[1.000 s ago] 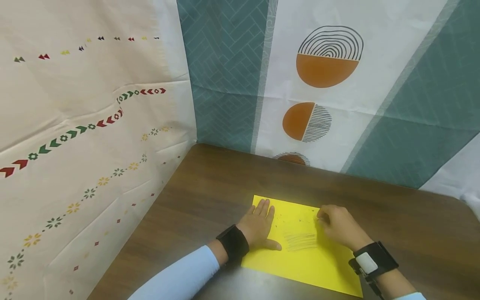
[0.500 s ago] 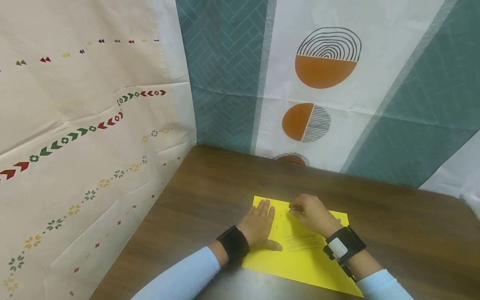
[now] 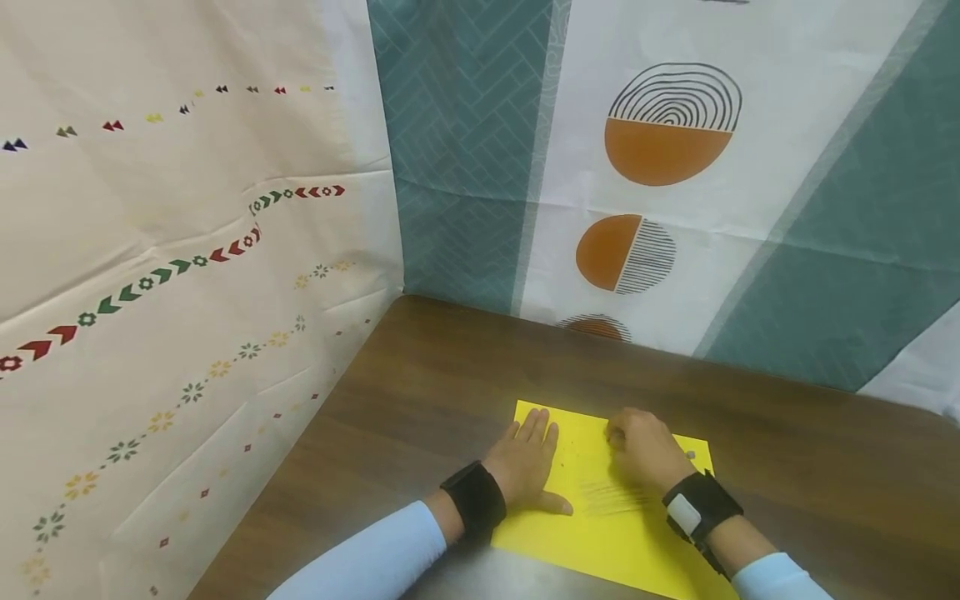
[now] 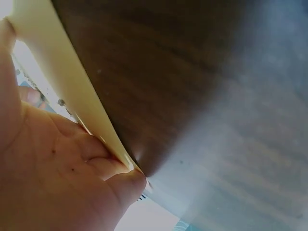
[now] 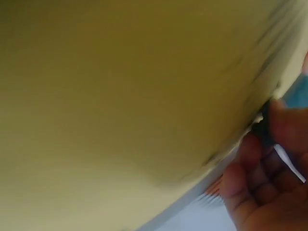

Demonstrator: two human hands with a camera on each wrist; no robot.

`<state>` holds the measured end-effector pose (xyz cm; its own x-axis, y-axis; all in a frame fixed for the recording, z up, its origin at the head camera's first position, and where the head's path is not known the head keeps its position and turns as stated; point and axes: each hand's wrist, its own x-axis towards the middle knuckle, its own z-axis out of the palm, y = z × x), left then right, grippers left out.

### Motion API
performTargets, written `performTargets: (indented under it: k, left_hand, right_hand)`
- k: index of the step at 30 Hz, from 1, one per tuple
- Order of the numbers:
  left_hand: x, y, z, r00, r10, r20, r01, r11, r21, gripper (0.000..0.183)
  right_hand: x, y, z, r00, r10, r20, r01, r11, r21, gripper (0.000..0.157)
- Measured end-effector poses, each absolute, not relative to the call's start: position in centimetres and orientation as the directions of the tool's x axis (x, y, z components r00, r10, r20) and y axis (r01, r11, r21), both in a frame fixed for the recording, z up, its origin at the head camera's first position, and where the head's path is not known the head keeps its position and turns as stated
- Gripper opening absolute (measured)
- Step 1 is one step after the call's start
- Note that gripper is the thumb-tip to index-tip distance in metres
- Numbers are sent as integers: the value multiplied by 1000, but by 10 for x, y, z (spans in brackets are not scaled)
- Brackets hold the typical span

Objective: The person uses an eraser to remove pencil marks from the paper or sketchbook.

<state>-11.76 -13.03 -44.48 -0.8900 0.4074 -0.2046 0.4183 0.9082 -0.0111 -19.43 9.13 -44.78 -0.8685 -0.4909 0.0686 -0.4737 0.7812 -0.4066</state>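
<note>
A yellow sheet of paper (image 3: 592, 554) lies on the brown table, bearing a patch of grey pencil lines (image 3: 611, 497) and a few dark crumbs. My left hand (image 3: 525, 467) rests flat on its left part, fingers straight and spread. Near the top edge my right hand (image 3: 645, 446) pinches a small dark eraser (image 5: 262, 126) between thumb and fingertips, pressed to the paper. In the head view the fingers hide this eraser. The right wrist view has dark streaks (image 5: 276, 55) on the paper beside it. A small grey bit (image 3: 691, 455) lies near the sheet's top right corner.
The brown wooden table (image 3: 442, 367) stretches around the sheet. A cream patterned cloth (image 3: 187, 333) hangs at the left, and a teal and white curtain (image 3: 472, 167) borders the back edge. Black bands with devices (image 3: 474, 497) circle both wrists.
The right hand has moved left along the sheet's top part, then slightly back right, uncovering the grey bit near the corner. The left hand stays put on the paper; the head view shifts slightly.
</note>
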Motion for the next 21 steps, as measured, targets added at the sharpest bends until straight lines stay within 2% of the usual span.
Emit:
performTargets:
  k: [4, 11, 21]
  left_hand:
    - [-118, -129, -443, -893, 405, -198, 414, 910, -3, 113]
    - [-118, -130, -443, -890, 399, -220, 395, 917, 65, 114]
    - [-119, -127, -444, -888, 396, -235, 399, 916, 38, 113]
  right_hand:
    - [-200, 109, -442, -899, -430, 81, -428, 825, -369, 20]
    - [-203, 110, -440, -895, -443, 57, -434, 831, -349, 20]
    - [-200, 116, -446, -895, -439, 80, -438, 829, -347, 17]
